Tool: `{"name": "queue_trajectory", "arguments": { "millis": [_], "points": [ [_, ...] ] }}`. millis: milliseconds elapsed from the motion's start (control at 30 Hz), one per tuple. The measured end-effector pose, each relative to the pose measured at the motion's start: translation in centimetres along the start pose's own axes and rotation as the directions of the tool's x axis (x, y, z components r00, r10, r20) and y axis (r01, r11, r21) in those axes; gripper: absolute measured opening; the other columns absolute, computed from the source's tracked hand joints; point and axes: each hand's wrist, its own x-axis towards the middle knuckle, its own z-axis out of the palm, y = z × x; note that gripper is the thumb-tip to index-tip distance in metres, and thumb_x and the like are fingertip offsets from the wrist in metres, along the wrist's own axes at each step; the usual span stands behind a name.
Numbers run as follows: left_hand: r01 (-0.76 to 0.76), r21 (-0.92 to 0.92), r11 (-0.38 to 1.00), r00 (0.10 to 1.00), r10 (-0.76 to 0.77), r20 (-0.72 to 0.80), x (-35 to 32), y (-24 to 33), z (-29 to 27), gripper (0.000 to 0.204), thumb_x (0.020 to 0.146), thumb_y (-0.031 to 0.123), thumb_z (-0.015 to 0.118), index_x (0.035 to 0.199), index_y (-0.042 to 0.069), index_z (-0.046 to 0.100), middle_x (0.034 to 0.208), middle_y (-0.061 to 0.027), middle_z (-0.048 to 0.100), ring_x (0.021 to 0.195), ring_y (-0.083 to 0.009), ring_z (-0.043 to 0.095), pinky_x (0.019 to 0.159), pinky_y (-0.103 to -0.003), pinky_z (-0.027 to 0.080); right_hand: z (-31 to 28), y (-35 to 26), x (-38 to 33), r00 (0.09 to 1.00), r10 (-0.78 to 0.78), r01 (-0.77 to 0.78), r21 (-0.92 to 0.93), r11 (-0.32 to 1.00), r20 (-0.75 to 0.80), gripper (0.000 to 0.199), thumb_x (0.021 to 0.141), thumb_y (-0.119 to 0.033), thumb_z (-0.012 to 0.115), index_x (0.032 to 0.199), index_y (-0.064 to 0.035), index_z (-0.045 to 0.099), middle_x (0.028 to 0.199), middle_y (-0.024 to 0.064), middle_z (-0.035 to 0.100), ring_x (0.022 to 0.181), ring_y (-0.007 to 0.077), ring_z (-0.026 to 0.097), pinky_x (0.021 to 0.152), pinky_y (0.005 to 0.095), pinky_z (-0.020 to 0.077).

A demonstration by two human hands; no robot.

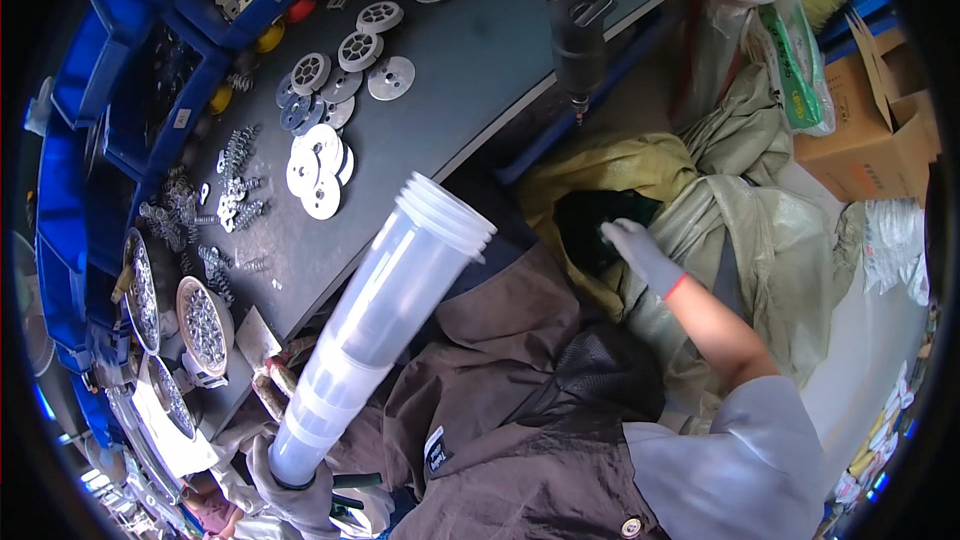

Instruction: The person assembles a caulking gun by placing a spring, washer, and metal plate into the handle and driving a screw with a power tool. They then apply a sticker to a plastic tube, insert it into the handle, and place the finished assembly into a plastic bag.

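Left hand (296,502): gloved, closed around the lower end of a translucent plastic tube (375,305), which slants up and rightward beside the tabletop (465,55). Right hand (642,255): gloved (red band at the cuff), fingers extended at the mouth of a yellowish sack (640,165); any pinch cannot be told. Right forearm (715,330): bare, angled forward and inward.

Left hand (298,502) around translucent tube (372,315)
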Motion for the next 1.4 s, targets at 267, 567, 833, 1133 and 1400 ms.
{"name": "queue_trajectory", "arguments": {
  "millis": [267,567,833,1133,1400],
  "points": [
    [0.086,-0.504,0.859,0.961,0.063,0.271,-1.4,-2.3,1.6,0.073,0.052,0.011,0.081,0.119,-0.001,0.056,0.104,-0.0156,0.061,0.093,-0.0259,0.063,0.085,-0.037,0.049,2.6,-22.9,-14.2,0.589,-0.713,0.398,0.631,0.666,0.381,0.052,0.102,-0.03,0.044,0.143,-0.0002,0.031,0.113,0.0106,0.059,0.095,0.0164,0.061,0.085,0.0285,0.049],
    [0.485,-0.63,0.607,0.693,0.173,0.7,-3.9,-4.0,-3.6,0.071,0.052,0.013,0.091,0.116,0.001,0.064,0.105,-0.0078,0.07,0.098,-0.0158,0.066,0.089,-0.031,0.051,4.5,-30.9,-23.2,-0.466,-0.771,0.864,0.412,-0.29,0.434,0.079,0.069,-0.064,0.077,0.108,0.0032,0.06,0.091,0.0174,0.063,0.068,0.0303,0.066,0.051,0.0335,0.0503],
    [-0.12,-0.03,0.992,0.974,0.112,-0.198,-4.8,-2.0,-4.2,0.071,0.044,0.016,0.079,0.112,0.008,0.06,0.097,-0.0105,0.061,0.088,-0.0326,0.059,0.078,-0.042,0.045,7.0,-28.3,-21.2,0.485,-0.658,0.822,-0.046,0.567,0.576,0.022,0.092,-0.009,0.04,0.104,0.0028,0.054,0.094,0.0176,0.06,0.081,0.0293,0.062,0.077,0.0342,0.0486],
    [0.077,-0.617,0.783,0.968,0.09,0.235,-5.8,-5.0,-5.0,0.057,0.05,0.015,0.083,0.102,0.001,0.065,0.091,-0.0114,0.068,0.081,-0.0238,0.068,0.076,-0.033,0.052,6.3,-32.0,-26.6,-0.426,-0.775,0.891,0.364,-0.27,0.467,0.039,0.085,-0.034,0.071,0.102,-0.0005,0.059,0.099,0.0208,0.06,0.073,0.0277,0.064,0.063,0.0355,0.0518],
    [-0.069,-0.306,0.95,0.989,0.026,-0.142,-5.7,-4.6,-4.8,0.064,0.042,0.014,0.078,0.103,0.007,0.062,0.093,-0.0122,0.062,0.085,-0.0334,0.061,0.079,-0.041,0.047,7.9,-30.2,-25.0,0.162,-0.875,0.97,0.087,0.226,0.457,0.042,0.083,-0.022,0.055,0.119,-0.0009,0.049,0.098,0.0153,0.059,0.083,0.023,0.061,0.078,0.0342,0.0496]
  ]
}}
